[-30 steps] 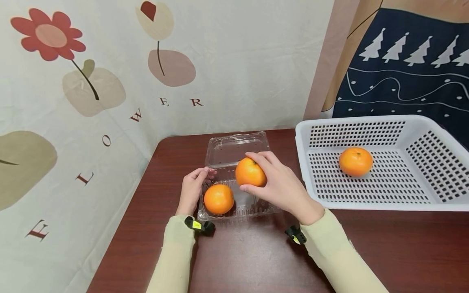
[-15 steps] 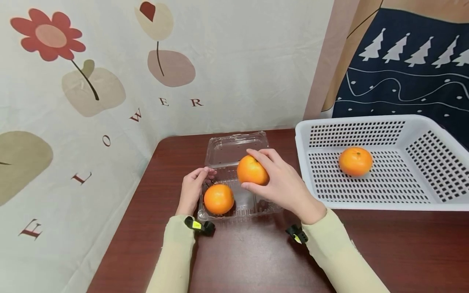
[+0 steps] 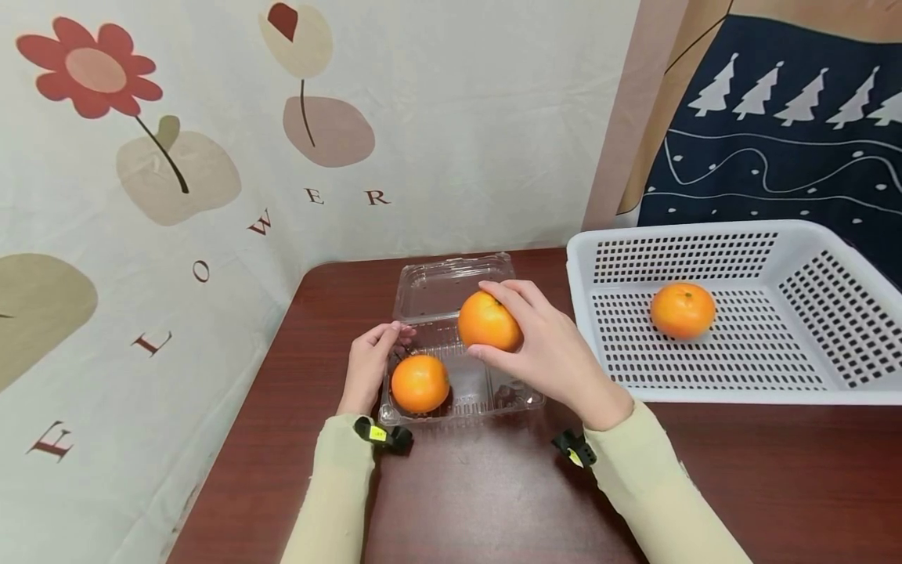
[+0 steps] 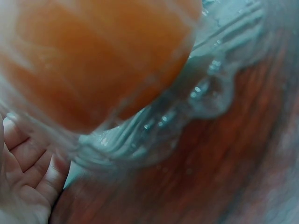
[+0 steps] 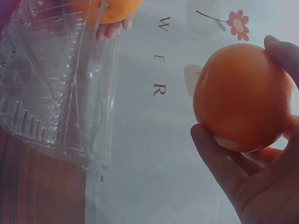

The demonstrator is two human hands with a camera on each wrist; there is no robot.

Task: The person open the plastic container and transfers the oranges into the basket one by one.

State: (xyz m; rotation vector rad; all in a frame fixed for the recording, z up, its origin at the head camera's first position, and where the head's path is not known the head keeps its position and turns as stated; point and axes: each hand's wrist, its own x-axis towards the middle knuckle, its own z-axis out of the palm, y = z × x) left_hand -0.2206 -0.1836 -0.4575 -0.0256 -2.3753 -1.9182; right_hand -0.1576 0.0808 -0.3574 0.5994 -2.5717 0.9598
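In the head view my right hand (image 3: 546,348) grips an orange (image 3: 489,321) with thumb and fingertips, above a clear plastic clamshell box (image 3: 468,407). The right wrist view shows this held orange (image 5: 243,98) raised apart from the box. A second orange (image 3: 420,384) sits in the box's left part. My left hand (image 3: 369,364) holds the box's left side, its thumb and fingers at the wall; in the left wrist view those curled fingers (image 4: 35,168) lie against the plastic, partly hidden by it. The box's hinged lid (image 3: 454,286) lies folded back.
A white perforated basket (image 3: 712,395) stands to the right, with another orange (image 3: 682,311) on its floor. Beneath everything is a dark red-brown table (image 3: 465,493). A printed cloth (image 3: 458,157) hangs right behind the table's back edge.
My right hand has risen slightly and shifted a little to the right with the orange in it. The left hand and the box have stayed in place.
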